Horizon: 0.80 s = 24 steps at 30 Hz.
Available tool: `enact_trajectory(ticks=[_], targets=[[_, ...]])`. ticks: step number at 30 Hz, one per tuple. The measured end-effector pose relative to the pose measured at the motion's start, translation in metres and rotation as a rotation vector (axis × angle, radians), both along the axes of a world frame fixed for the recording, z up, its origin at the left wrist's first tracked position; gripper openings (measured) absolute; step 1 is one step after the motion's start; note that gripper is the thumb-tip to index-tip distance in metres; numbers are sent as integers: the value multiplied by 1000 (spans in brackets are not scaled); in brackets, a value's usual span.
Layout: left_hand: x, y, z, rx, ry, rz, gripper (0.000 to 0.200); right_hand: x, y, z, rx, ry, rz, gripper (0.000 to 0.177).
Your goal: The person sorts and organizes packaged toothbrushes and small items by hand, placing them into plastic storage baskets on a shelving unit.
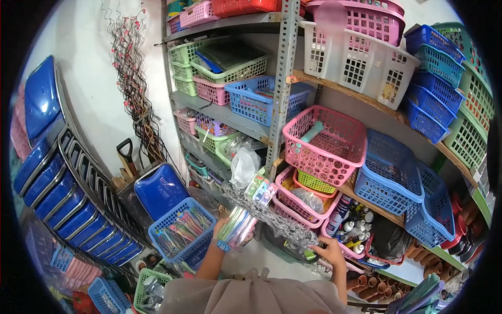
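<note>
My left hand (pixel 239 234), with a blue watch (pixel 223 245) at the wrist, is closed around a bundle of slim, colourful packaged sticks (pixel 238 222) in green, white, pink and purple. I cannot make out their exact kind. A long crinkled silvery strip (pixel 277 219), like tinsel or crumpled clear wrap, slants across beyond that hand. More colourful packs (pixel 260 189) stick up behind the strip. At the strip's lower right end, my right hand (pixel 331 252) has its fingers closed on it. A blue basket (pixel 183 227) left of my left hand contains similar slim colourful sticks.
Metal shelving (pixel 280 78) in front carries several plastic baskets, including a pink basket (pixel 324 141) and a blue basket (pixel 389 172). Stacked blue chairs (pixel 78 209) line the left. A pink basket of bottles (pixel 350 230) and clay pots (pixel 371 288) stand low at right.
</note>
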<state>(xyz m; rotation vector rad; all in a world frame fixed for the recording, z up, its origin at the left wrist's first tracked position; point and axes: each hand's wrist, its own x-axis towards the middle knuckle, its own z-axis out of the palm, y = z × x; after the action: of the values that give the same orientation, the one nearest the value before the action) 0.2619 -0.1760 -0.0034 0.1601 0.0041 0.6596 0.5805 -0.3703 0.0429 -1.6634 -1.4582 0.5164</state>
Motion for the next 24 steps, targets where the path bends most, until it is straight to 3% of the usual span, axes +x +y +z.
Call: enact_trajectory(ticks=[2, 3, 4, 7, 9, 11, 14, 15, 18, 20, 21, 24], targets=[[-5, 0, 3, 86, 77, -10, 74, 1, 6, -6, 51, 45, -2, 38], [-8, -4, 5, -25, -101, -25, 68, 4, 10, -14, 35, 81, -69, 37], [-9, -7, 9, -28, -102, -16, 68, 7, 14, -21, 19, 116, -137, 37], [-8, -16, 30, -78, -162, 3, 66, -5, 15, -6, -10, 71, -42, 35], [-6, -6, 18, -61, -177, 1, 67, -8, 14, -1, -19, -35, 88, 30], [-10, 3, -1, -20, -67, 18, 66, -18, 15, 8, -29, 30, 52, 28], [-9, -7, 20, 50, -192, -17, 64, -18, 19, 2, -8, 99, -31, 26], [-5, -14, 34, 81, -46, 124, 60, -20, 20, 3, -7, 99, -40, 27], [-5, -13, 26, 137, 64, 209, 59, -23, 18, 5, 15, 41, -5, 27], [-8, -5, 17, 91, 28, 151, 58, -14, 18, -8, -23, -72, 63, 26], [-9, -3, 17, 43, -6, 92, 57, -17, 18, 6, -115, -38, 34, 28], [-9, -1, 17, -16, -91, 72, 59, -26, 25, 10, -26, 178, -65, 30]])
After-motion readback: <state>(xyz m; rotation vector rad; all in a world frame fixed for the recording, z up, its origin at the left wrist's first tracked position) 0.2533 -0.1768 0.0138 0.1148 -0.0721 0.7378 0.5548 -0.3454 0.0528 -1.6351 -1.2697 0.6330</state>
